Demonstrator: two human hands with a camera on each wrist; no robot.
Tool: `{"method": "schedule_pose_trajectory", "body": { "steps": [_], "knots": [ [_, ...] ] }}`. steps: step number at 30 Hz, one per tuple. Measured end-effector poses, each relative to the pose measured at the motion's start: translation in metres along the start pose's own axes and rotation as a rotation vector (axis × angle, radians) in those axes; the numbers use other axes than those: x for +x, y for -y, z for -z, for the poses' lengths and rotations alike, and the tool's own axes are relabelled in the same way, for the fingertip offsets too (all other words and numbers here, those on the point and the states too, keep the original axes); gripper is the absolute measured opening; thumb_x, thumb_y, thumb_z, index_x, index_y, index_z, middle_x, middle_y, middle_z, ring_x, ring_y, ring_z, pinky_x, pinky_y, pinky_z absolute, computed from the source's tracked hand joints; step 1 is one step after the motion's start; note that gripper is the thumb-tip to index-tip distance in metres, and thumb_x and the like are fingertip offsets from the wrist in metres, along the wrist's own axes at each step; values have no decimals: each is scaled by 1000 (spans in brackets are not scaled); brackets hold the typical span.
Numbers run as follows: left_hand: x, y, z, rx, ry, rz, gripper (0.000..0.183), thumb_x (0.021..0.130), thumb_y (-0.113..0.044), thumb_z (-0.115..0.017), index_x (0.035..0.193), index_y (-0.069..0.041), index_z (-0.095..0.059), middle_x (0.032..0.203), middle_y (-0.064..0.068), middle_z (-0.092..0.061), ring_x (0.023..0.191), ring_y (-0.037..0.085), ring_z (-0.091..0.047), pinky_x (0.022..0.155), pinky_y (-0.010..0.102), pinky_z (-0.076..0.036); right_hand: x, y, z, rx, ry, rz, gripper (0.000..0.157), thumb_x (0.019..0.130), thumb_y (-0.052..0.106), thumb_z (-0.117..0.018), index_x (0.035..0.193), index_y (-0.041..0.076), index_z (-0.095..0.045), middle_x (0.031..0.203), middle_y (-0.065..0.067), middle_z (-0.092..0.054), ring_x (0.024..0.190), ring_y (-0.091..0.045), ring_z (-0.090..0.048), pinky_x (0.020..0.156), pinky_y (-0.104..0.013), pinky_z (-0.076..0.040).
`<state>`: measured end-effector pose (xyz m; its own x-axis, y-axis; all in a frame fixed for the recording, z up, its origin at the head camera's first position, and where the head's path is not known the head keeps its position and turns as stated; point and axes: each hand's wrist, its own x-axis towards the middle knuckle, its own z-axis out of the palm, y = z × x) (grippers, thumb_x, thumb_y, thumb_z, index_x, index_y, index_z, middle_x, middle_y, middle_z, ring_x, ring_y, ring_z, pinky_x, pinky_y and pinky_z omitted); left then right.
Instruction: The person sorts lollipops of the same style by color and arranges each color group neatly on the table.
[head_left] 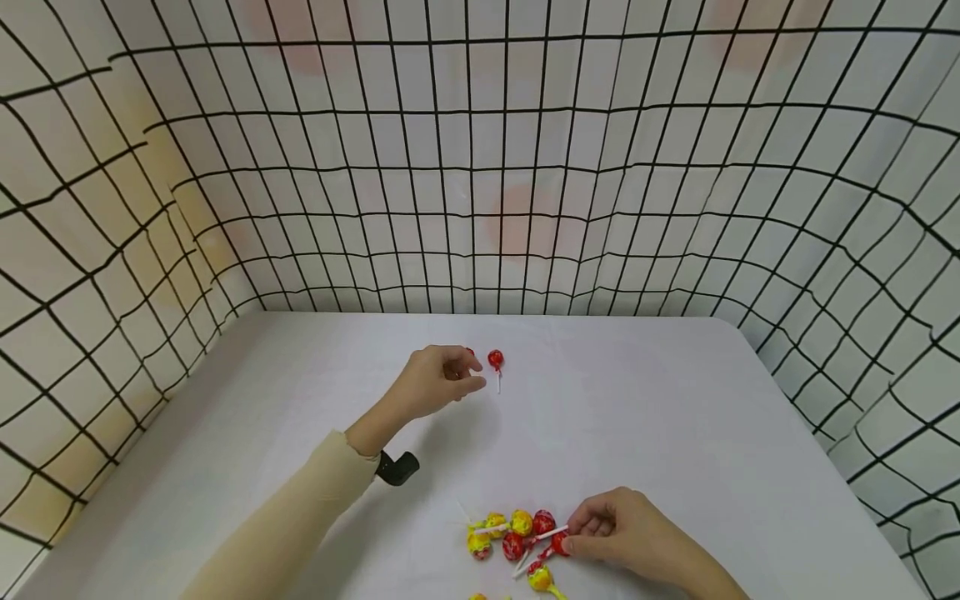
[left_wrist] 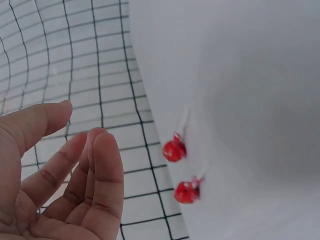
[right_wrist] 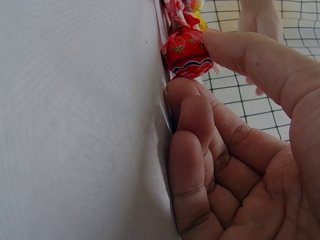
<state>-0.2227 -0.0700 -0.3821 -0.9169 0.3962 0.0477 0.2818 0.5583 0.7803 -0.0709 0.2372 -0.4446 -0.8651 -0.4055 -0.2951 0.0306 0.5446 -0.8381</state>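
My left hand hovers over the far part of the table with its fingers loosely bent and nothing between them. Beside it lies a red lollipop; another red lollipop is mostly hidden behind the hand in the head view. Both show whole in the left wrist view, sticks on the cloth. Near the front, my right hand pinches the head of a red-wrapped lollipop between thumb and index finger, low against the table. This one sits at the right side of a pile with red lollipops and yellow lollipops.
A white cloth covers the table. Black wire mesh rises at the back and both sides. A yellow-and-red lollipop lies just in front of the pile. A black wrist camera sticks out at the left cuff.
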Motion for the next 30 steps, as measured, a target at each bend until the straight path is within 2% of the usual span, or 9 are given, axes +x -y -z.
{"method": "schedule_pose_trajectory", "body": {
  "steps": [9,13,18,22,30],
  "knots": [
    [-38,-18,-9,-4,60,-131,10,94,-18,-83,101,-13,-78,81,-2,-68,72,10,-62,63,23,-52,1,-1,0,-2,-5,-2,18,90,26,-86,96,10,-79,80,1,-67,67,-6,-55,58,-18,-44],
    [-56,-23,-14,-6,95,-162,8,94,-17,-84,99,-16,-78,81,-6,-67,74,7,-63,66,22,-54,1,-1,-1,-3,-8,-2,19,90,26,-87,96,10,-79,80,2,-67,67,-6,-55,58,-18,-43],
    [-78,-30,-21,-29,155,-196,10,92,-15,-85,98,-14,-78,81,-7,-66,72,4,-62,69,21,-56,1,-1,-1,-1,-9,2,17,90,24,-86,96,10,-79,79,2,-67,66,-6,-55,58,-18,-43],
    [-92,-33,-28,-45,202,-207,11,92,-15,-86,98,-12,-78,78,-9,-66,70,1,-59,67,20,-56,0,-2,0,-3,-13,5,15,91,22,-86,97,9,-79,80,2,-67,66,-7,-54,57,-19,-42],
    [-111,-32,-41,-61,264,-172,11,91,-12,-87,97,-10,-78,75,-14,-64,68,-4,-56,67,17,-56,1,-2,-1,0,-9,0,16,91,21,-86,98,8,-79,80,1,-67,66,-7,-54,58,-18,-43]
  ]
}}
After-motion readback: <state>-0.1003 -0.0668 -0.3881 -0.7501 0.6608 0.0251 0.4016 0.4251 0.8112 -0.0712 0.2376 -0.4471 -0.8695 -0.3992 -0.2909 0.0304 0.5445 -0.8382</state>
